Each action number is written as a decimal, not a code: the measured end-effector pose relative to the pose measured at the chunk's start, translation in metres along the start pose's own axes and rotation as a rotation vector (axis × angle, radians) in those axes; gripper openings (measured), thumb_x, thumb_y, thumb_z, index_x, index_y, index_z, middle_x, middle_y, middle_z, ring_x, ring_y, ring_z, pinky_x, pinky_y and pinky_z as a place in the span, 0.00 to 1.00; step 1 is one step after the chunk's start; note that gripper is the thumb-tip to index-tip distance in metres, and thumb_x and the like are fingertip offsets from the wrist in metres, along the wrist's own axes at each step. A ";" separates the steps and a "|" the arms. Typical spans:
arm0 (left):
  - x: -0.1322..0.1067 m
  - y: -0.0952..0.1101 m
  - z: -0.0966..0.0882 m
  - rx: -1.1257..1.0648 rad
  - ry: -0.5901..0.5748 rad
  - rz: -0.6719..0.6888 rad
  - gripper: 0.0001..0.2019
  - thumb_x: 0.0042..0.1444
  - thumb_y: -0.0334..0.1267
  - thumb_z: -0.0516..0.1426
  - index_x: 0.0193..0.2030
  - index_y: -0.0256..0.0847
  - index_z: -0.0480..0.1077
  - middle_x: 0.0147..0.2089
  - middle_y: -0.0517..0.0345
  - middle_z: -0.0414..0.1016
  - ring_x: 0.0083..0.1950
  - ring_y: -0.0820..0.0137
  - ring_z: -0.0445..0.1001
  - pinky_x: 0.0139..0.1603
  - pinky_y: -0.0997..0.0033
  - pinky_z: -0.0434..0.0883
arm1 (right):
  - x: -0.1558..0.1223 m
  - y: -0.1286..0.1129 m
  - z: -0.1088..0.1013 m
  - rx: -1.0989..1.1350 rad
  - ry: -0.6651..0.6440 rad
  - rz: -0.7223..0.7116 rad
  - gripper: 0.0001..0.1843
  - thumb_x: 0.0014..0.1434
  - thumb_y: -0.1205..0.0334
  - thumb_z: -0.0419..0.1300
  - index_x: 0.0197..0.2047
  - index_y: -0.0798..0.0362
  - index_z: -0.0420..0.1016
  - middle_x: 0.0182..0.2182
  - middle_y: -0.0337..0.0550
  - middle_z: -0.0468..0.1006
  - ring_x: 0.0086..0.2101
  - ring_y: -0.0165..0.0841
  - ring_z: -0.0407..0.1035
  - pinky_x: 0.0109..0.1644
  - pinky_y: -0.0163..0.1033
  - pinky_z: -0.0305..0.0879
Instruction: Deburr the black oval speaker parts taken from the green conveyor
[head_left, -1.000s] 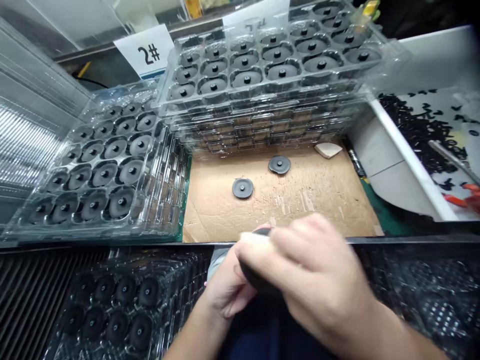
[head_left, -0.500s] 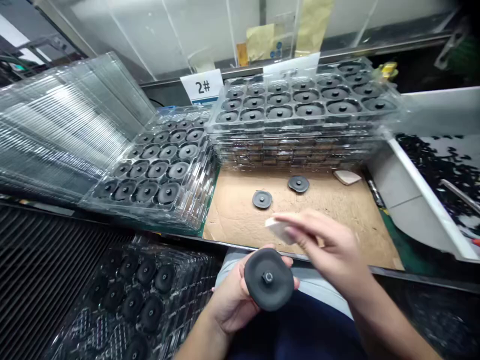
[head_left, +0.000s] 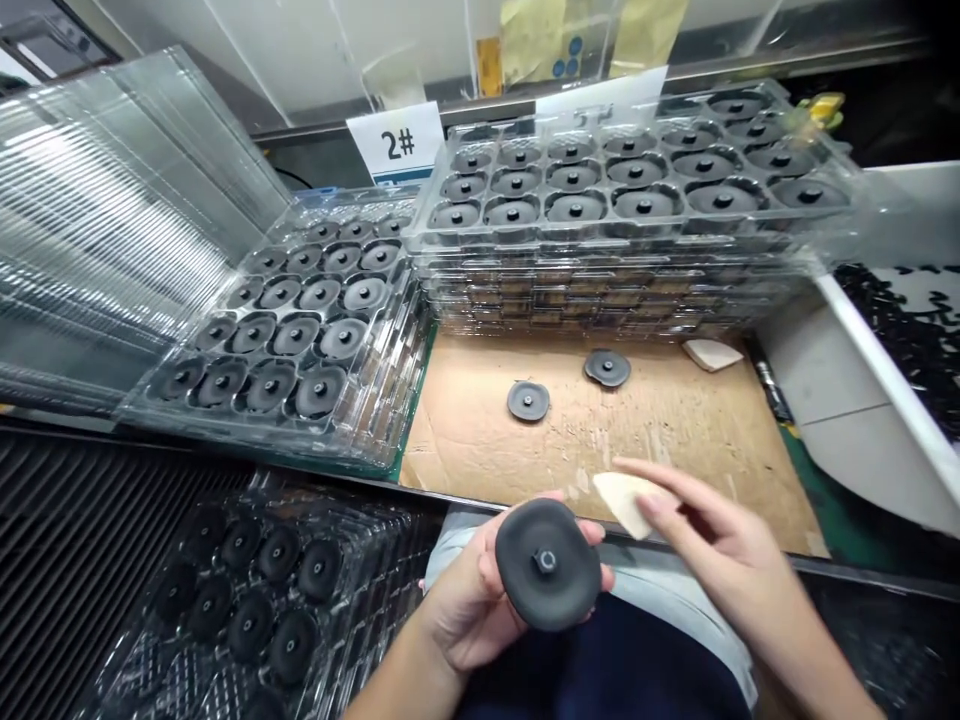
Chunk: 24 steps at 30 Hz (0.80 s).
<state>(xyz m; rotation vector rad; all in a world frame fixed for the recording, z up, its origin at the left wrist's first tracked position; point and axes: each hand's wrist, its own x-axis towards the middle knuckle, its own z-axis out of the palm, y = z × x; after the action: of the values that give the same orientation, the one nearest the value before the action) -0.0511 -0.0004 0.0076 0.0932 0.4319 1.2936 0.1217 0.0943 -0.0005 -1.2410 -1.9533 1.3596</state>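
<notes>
Head view: the left fingers (head_left: 596,532) curl up around the rim of a black rubber disc (head_left: 525,565), grasping it from beneath with its raised hub (head_left: 545,561) facing up. Just to their right, the right fingers (head_left: 675,490) pinch a pale wedge (head_left: 622,503), perhaps a pad, though its material cannot be told from here. The wedge is near the disc's edge, not touching it.

Handling like this would likely go best with the disc braced firmly in the left fingers and the wedge kept flat against the surface under light, even pressure. The disc sits between both sets of fingers, close to the body.

Ahead of the fingers, a sheet of cardboard (head_left: 675,430) on the worktop carries two more discs (head_left: 528,401) and a second wedge (head_left: 711,354). Ahead and to the left lies a clear tray (head_left: 225,425) filled with discs, and straight ahead rises a tray stack (head_left: 615,300). Below and left of the fingers, another tray stack (head_left: 247,590) holds discs. Far right of the fingers, a white bin (head_left: 877,370) holds black scraps (head_left: 900,330).
</notes>
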 end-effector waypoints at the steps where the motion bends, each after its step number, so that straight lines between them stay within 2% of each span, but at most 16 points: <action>1: 0.002 0.000 0.000 0.012 0.006 -0.010 0.29 0.37 0.45 0.69 0.49 0.43 0.74 0.47 0.54 0.79 0.44 0.62 0.79 0.41 0.70 0.75 | 0.002 -0.014 -0.004 -0.061 0.070 -0.122 0.14 0.61 0.57 0.56 0.49 0.45 0.75 0.45 0.42 0.78 0.41 0.37 0.73 0.38 0.37 0.69; 2: 0.004 0.001 0.000 0.026 0.022 -0.021 0.29 0.36 0.46 0.69 0.48 0.44 0.74 0.46 0.55 0.80 0.43 0.64 0.79 0.43 0.70 0.74 | 0.004 -0.029 -0.006 -0.120 0.103 -0.283 0.14 0.62 0.61 0.55 0.50 0.44 0.73 0.42 0.41 0.79 0.38 0.35 0.72 0.36 0.36 0.67; 3: 0.006 0.001 0.000 0.038 0.050 -0.035 0.26 0.38 0.46 0.69 0.46 0.45 0.75 0.44 0.57 0.80 0.43 0.66 0.79 0.45 0.71 0.73 | 0.007 -0.042 -0.005 -0.174 0.072 -0.456 0.14 0.63 0.64 0.54 0.51 0.43 0.72 0.39 0.40 0.79 0.35 0.33 0.72 0.36 0.36 0.65; 5: 0.009 0.001 -0.001 0.068 0.125 -0.038 0.15 0.43 0.42 0.67 0.40 0.44 0.78 0.39 0.61 0.81 0.42 0.69 0.78 0.47 0.74 0.70 | 0.016 -0.060 -0.001 -0.252 -0.106 -0.743 0.15 0.65 0.66 0.50 0.49 0.47 0.73 0.29 0.39 0.77 0.28 0.31 0.67 0.32 0.37 0.59; 6: 0.011 0.001 -0.001 0.082 0.165 -0.026 0.13 0.44 0.40 0.67 0.38 0.43 0.79 0.38 0.62 0.81 0.42 0.70 0.77 0.48 0.75 0.69 | 0.021 -0.064 0.002 -0.282 -0.193 -0.804 0.15 0.65 0.67 0.48 0.47 0.48 0.74 0.25 0.39 0.75 0.25 0.30 0.64 0.30 0.37 0.57; 8: 0.012 0.001 -0.004 0.095 0.226 0.004 0.16 0.40 0.42 0.68 0.38 0.41 0.79 0.38 0.60 0.80 0.42 0.68 0.77 0.48 0.73 0.70 | 0.031 -0.066 0.010 -0.357 -0.267 -0.766 0.17 0.64 0.70 0.46 0.42 0.50 0.76 0.22 0.38 0.71 0.23 0.29 0.60 0.29 0.37 0.52; 10: 0.013 0.000 -0.006 0.106 0.271 0.028 0.25 0.33 0.47 0.70 0.40 0.39 0.78 0.41 0.56 0.79 0.44 0.64 0.76 0.49 0.67 0.70 | 0.038 -0.064 0.017 -0.432 -0.242 -0.700 0.18 0.64 0.71 0.45 0.39 0.52 0.76 0.22 0.38 0.70 0.23 0.29 0.59 0.29 0.38 0.50; 12: 0.015 0.001 -0.007 0.111 0.294 0.026 0.23 0.37 0.50 0.67 0.41 0.39 0.78 0.41 0.55 0.79 0.47 0.60 0.75 0.52 0.62 0.69 | 0.043 -0.063 0.023 -0.409 -0.235 -0.780 0.18 0.66 0.68 0.45 0.38 0.53 0.76 0.21 0.37 0.70 0.23 0.29 0.58 0.29 0.38 0.48; 14: 0.018 0.003 -0.007 0.118 0.296 0.029 0.21 0.39 0.49 0.67 0.40 0.40 0.78 0.40 0.56 0.79 0.51 0.59 0.74 0.55 0.63 0.67 | 0.048 -0.062 0.026 -0.290 -0.276 -0.857 0.18 0.67 0.66 0.44 0.40 0.53 0.76 0.22 0.37 0.71 0.24 0.28 0.60 0.30 0.38 0.49; 16: 0.020 0.007 -0.008 0.117 0.270 0.040 0.22 0.36 0.46 0.69 0.40 0.42 0.78 0.39 0.58 0.79 0.49 0.61 0.75 0.53 0.68 0.68 | 0.053 -0.058 0.019 -0.195 -0.332 -0.783 0.16 0.66 0.68 0.46 0.44 0.52 0.75 0.26 0.38 0.74 0.27 0.28 0.65 0.32 0.37 0.53; 19: 0.018 0.013 -0.013 0.076 0.174 0.072 0.27 0.32 0.44 0.70 0.44 0.43 0.76 0.41 0.58 0.80 0.43 0.66 0.78 0.48 0.74 0.70 | 0.056 -0.042 -0.002 -0.118 -0.367 -0.502 0.14 0.62 0.69 0.52 0.45 0.48 0.76 0.30 0.38 0.77 0.30 0.28 0.68 0.33 0.34 0.59; 22: 0.015 0.017 -0.020 0.029 0.117 0.109 0.29 0.35 0.43 0.70 0.48 0.45 0.74 0.50 0.55 0.77 0.44 0.65 0.78 0.49 0.72 0.69 | 0.048 -0.014 -0.012 0.074 -0.275 -0.203 0.09 0.60 0.61 0.58 0.42 0.43 0.78 0.32 0.38 0.79 0.32 0.30 0.72 0.32 0.31 0.65; 24: 0.014 0.018 -0.023 0.020 0.094 0.122 0.28 0.37 0.42 0.69 0.49 0.45 0.73 0.52 0.53 0.76 0.47 0.64 0.78 0.50 0.70 0.69 | 0.039 0.006 -0.005 0.232 -0.178 0.007 0.10 0.58 0.55 0.60 0.40 0.44 0.80 0.35 0.41 0.81 0.33 0.33 0.74 0.32 0.32 0.68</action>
<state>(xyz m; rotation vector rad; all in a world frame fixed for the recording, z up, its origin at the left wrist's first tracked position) -0.0731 0.0143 -0.0115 0.0771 0.5259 1.4181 0.1087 0.1308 -0.0085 -1.0501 -1.8409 1.6968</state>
